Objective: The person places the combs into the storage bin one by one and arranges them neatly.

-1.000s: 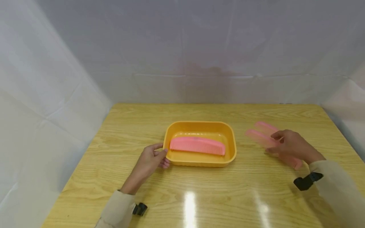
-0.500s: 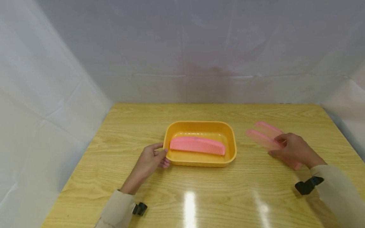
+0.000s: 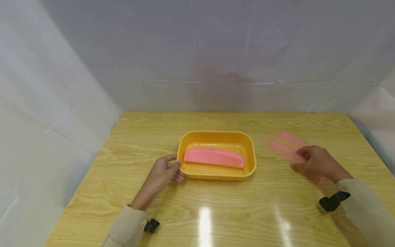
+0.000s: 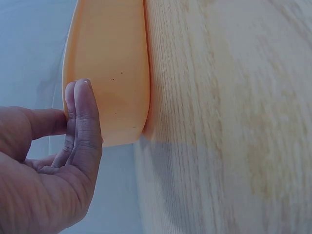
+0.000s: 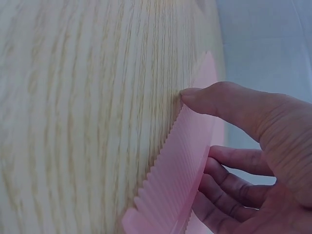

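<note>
My left hand pinches the left rim of a yellow plastic basin, thumb on the rim and fingers against the outer wall. A pink comb lies flat in that basin, teeth toward me. To the right, two more pink combs lie side by side at a slant on the table. My right hand grips the nearer comb across its width; in the right wrist view the thumb presses the teeth side of this comb and the fingers its back. The farther comb is partly hidden by the hand.
A wooden table carries everything, with bright light reflections near its front. Pale sheeting hangs behind the table and at both sides. A small black device is strapped to each wrist.
My right hand has shifted slightly toward me and to the right along the near comb, then stayed still. The left hand and the basin have kept their places.
</note>
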Motion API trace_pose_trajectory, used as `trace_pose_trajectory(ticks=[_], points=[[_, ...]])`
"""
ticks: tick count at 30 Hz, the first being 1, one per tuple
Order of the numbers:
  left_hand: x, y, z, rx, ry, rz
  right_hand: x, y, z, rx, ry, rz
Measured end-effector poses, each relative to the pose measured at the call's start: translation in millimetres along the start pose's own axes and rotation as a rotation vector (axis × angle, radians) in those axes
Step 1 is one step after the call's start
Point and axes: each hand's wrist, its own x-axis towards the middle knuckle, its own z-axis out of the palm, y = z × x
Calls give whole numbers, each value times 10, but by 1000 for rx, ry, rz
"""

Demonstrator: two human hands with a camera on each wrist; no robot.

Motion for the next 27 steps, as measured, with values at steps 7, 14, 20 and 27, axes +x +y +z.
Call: trace_pose_trajectory(ticks=[7,14,20,27], points=[[-8,8,-4,-10,-5,-8,1,-11,15,22,12,0],[0,10,-7,-7,-8,-2,0,-30,15,20,20,7],[-1,11,-5,-7,-6,-6,33,-54,-2,32,25,11],[-2,15,1,-9,-3,-7,81,-113,-74,22,38,-20]])
